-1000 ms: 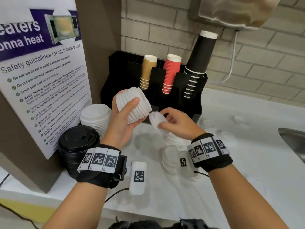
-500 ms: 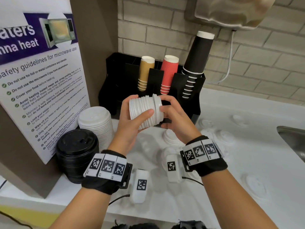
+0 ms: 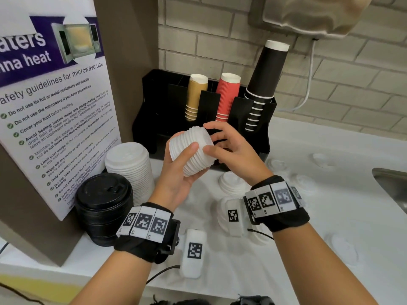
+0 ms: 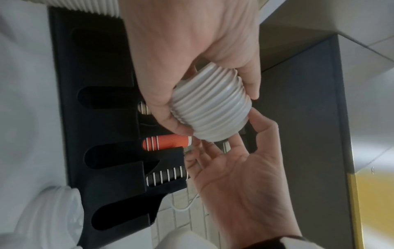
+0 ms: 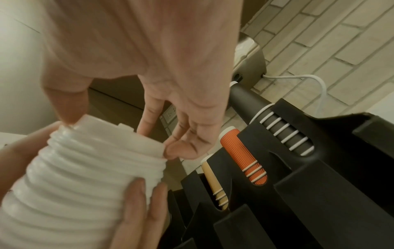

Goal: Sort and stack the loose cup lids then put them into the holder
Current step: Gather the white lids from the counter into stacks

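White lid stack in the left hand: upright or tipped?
Tipped. The white lid stack lies nearly sideways in the left hand, right hand fingertips at its end.

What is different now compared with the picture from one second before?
The right hand has seated its single white lid onto the ribbed stack of white plastic lids and now touches the stack's end with loose fingers. The left hand grips that stack as before.

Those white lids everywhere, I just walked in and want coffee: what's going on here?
A person is tidying loose cup lids. Their left hand grips a stack of small white lids held sideways above the counter, while the right hand steadies its end with the fingers. More lids lie loose on the counter, and two finished stacks stand beside the black cup holder.
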`<action>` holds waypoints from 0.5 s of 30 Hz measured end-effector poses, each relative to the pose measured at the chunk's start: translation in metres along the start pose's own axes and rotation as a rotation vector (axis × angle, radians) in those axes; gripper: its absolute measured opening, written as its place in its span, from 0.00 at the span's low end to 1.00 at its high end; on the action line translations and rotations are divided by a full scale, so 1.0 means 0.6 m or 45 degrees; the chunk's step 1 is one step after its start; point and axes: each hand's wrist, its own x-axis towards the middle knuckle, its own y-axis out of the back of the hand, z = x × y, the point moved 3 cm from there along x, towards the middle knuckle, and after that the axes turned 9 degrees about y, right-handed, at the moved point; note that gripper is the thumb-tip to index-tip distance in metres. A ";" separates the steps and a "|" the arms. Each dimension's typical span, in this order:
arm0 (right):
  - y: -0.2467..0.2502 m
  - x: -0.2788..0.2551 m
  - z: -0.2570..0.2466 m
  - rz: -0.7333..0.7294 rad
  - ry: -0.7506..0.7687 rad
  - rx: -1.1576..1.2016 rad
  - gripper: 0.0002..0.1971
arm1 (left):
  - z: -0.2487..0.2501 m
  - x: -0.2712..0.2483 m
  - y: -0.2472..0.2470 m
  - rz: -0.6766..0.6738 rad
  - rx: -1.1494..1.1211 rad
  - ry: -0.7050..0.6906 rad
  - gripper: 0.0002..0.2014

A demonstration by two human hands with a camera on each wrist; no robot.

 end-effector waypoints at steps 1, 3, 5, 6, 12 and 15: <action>0.002 0.002 -0.004 -0.020 0.011 -0.034 0.20 | -0.001 0.001 0.000 -0.009 -0.040 0.019 0.35; 0.008 0.006 -0.011 -0.077 0.031 -0.109 0.18 | -0.003 0.002 -0.003 -0.032 -0.129 0.068 0.34; 0.020 0.010 -0.007 -0.107 0.010 -0.178 0.18 | -0.008 0.004 -0.003 -0.038 -0.226 0.117 0.31; 0.028 0.012 -0.002 -0.075 -0.029 -0.191 0.16 | -0.011 0.006 -0.002 -0.033 -0.287 0.133 0.30; 0.038 -0.025 0.064 -0.736 -0.326 -0.979 0.24 | -0.011 0.023 0.011 -0.152 -0.534 0.156 0.48; 0.026 -0.064 0.104 -1.108 -0.496 -1.280 0.38 | -0.014 0.026 0.008 -0.300 -0.561 0.109 0.32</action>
